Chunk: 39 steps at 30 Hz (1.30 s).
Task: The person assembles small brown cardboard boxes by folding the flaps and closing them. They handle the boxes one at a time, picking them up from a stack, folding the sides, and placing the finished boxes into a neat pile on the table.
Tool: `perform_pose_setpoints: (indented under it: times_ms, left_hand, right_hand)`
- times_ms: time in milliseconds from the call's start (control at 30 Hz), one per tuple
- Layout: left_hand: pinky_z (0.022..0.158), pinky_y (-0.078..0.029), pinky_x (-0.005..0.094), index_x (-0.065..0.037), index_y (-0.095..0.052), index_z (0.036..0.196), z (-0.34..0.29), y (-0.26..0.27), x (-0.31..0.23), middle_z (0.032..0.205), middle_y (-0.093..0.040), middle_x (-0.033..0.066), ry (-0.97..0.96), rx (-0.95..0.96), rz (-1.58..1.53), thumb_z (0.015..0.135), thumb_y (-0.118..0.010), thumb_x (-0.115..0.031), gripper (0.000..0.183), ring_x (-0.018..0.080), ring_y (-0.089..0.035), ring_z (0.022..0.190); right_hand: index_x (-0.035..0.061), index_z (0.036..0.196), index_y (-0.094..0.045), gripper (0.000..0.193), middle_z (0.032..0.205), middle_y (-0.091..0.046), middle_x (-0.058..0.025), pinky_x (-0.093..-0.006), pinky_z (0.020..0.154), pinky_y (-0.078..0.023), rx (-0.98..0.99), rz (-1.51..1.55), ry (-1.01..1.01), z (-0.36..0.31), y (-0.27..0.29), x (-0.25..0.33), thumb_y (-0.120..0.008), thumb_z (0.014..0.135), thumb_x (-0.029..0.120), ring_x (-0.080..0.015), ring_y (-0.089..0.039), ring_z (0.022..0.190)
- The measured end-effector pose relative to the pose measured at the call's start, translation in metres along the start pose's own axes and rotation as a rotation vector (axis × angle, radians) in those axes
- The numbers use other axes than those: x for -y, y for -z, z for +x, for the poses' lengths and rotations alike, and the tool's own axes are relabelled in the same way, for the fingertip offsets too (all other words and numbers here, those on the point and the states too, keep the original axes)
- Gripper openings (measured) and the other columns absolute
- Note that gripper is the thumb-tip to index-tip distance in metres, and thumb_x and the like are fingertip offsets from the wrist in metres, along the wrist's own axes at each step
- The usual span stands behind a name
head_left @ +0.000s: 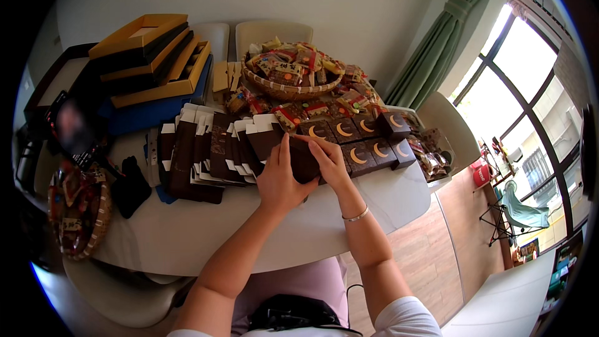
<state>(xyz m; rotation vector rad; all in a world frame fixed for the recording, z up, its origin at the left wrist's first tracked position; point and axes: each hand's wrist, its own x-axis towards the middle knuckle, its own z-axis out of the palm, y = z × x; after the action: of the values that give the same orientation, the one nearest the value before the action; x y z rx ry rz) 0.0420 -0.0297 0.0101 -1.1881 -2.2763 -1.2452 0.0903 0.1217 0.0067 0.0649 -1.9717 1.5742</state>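
Over the middle of the white table, both my hands are closed around a small dark brown carton (pixel 301 163). My left hand (pixel 281 182) presses its left side, with the index finger pointing up. From the right, my right hand (pixel 332 163) grips the same carton near its top edge. Directly left of it lies a row of flattened brown cartons (pixel 187 156) with white flaps, overlapping each other. To the right, several assembled brown boxes (pixel 359 153) with golden crescent moons stand in tight rows.
A wicker basket (pixel 293 92) heaped with wrapped snacks stands at the back, loose packets around it. Yellow-and-black box trays (pixel 146 50) are stacked at the back left. A phone (pixel 70 131), a black pouch (pixel 131 188) and a smaller basket (pixel 100 228) occupy the left edge.
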Motion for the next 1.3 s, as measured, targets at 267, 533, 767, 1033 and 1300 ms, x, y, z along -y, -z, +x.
perform_pose_setpoints:
  times_ms: [267,533,767,1033,1300]
  left_hand:
    - [0.077,-0.058,0.0408,0.001,-0.031,0.148,0.000,-0.002,0.002,0.123,-0.056,0.0195,-0.028,-0.032,-0.005,0.059,-0.087,-0.034,0.110,0.0342,-0.066,0.102]
    - [0.078,-0.058,0.0421,0.000,-0.031,0.148,-0.001,0.000,-0.002,0.125,-0.056,0.0195,-0.040,-0.031,0.001,0.059,-0.087,-0.032,0.110,0.0357,-0.064,0.106]
    - [0.078,-0.059,0.0403,0.001,-0.034,0.146,-0.001,-0.002,-0.001,0.125,-0.057,0.0202,-0.082,-0.073,0.020,0.059,-0.087,-0.031,0.108,0.0350,-0.065,0.105]
    - [0.077,-0.059,0.0399,0.001,-0.034,0.147,-0.001,-0.001,0.000,0.125,-0.057,0.0195,-0.072,-0.058,0.025,0.059,-0.087,-0.032,0.108,0.0346,-0.065,0.106]
    - [0.077,-0.059,0.0409,-0.001,-0.033,0.148,-0.001,-0.001,0.002,0.126,-0.056,0.0190,-0.072,-0.058,0.040,0.060,-0.087,-0.033,0.109,0.0346,-0.065,0.106]
  right_hand:
    - [-0.0061,0.123,-0.064,0.038,0.108,-0.070,-0.0094,-0.0263,0.083,-0.052,-0.015,0.131,-0.107,-0.001,-0.001,0.010,-0.045,0.105,0.022,-0.0129,-0.065,0.095]
    - [-0.0053,0.124,-0.064,0.039,0.111,-0.070,-0.0096,-0.0255,0.086,-0.052,-0.076,0.241,-0.107,0.000,0.002,0.003,-0.044,0.106,0.023,-0.0132,-0.066,0.098]
    - [-0.0049,0.125,-0.063,0.039,0.110,-0.069,-0.0083,-0.0252,0.086,-0.051,-0.082,0.268,-0.126,-0.001,0.002,0.006,-0.045,0.106,0.024,-0.0120,-0.064,0.099]
    - [-0.0049,0.126,-0.062,0.038,0.111,-0.068,-0.0072,-0.0242,0.084,-0.051,-0.045,0.218,-0.100,0.001,0.003,0.007,-0.047,0.106,0.024,-0.0113,-0.063,0.098]
    - [-0.0021,0.128,-0.062,0.038,0.107,-0.068,-0.0058,-0.0226,0.081,-0.050,-0.024,0.030,-0.058,0.001,0.005,0.004,-0.048,0.106,0.025,-0.0087,-0.061,0.095]
